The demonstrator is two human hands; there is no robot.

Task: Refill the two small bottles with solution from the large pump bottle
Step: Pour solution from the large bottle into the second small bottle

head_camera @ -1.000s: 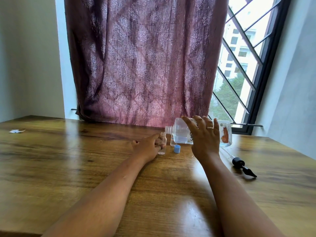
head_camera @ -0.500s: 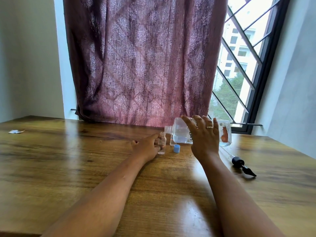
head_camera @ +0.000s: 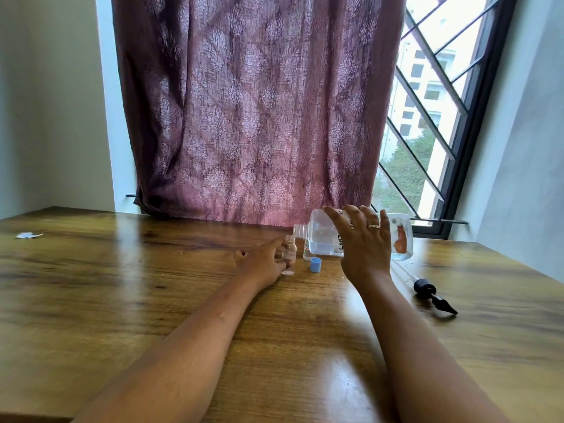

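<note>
My right hand (head_camera: 364,242) grips the large clear bottle (head_camera: 323,236), tipped on its side with its open neck pointing left, just above the mouth of a small clear bottle (head_camera: 290,254). That small bottle stands upright on the wooden table (head_camera: 152,300), held by my left hand (head_camera: 259,264). A second small bottle (head_camera: 306,253) stands just behind, partly hidden by the large bottle. A blue cap (head_camera: 315,265) lies on the table between my hands. Clear liquid sits low in the large bottle.
The black pump head with its long tube (head_camera: 427,293) lies on the table to the right of my right hand. A scrap of paper (head_camera: 27,235) sits at the far left. A maroon curtain (head_camera: 259,102) and a barred window (head_camera: 427,132) back the table.
Nothing has moved noticeably; both hands hold the same pose, with the large bottle staying tilted over the small one.
</note>
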